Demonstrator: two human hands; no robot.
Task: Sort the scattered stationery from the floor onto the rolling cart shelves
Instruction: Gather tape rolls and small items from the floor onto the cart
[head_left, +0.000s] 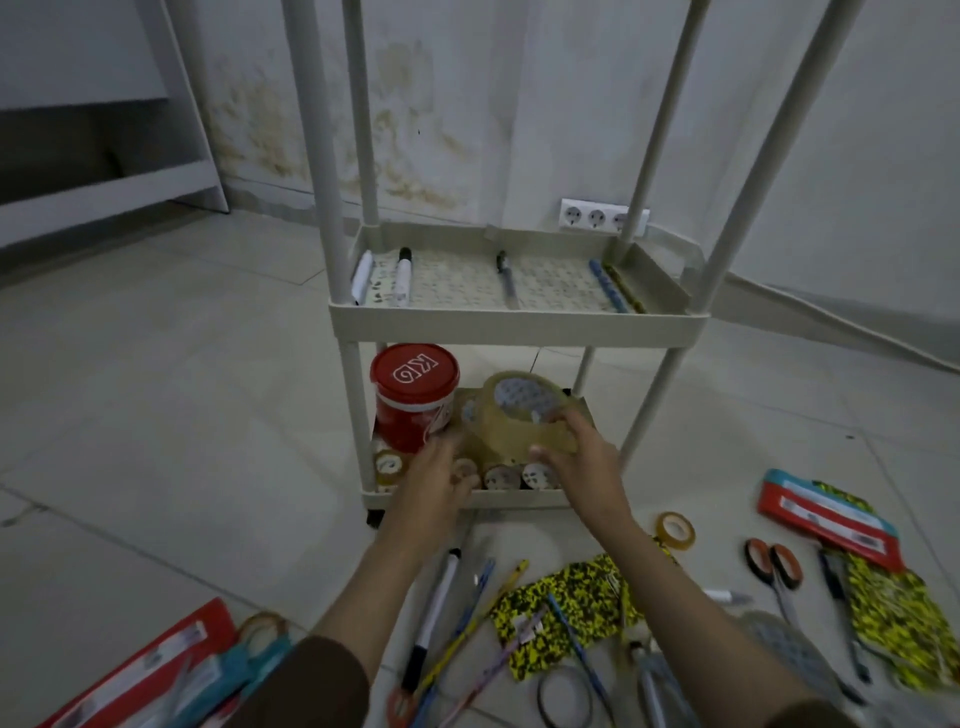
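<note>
We are holding the brown packing-tape roll (524, 415) over the cart's bottom shelf (467, 500), its hole facing up toward 12 o'clock. Our right hand (576, 457) is gripping the roll's near rim, fingers curled around it. Our left hand (441, 467) is lying open at 9 o'clock of the roll, touching the small tape rolls (501, 475), beside the red tub (413, 397). Right hand is nearer.

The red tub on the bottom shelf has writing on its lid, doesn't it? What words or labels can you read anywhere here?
"KG": white letters on the red tub's lid, seen upside down.
White labels on the red packets: too blurred to read.
Nothing else is legible.
</note>
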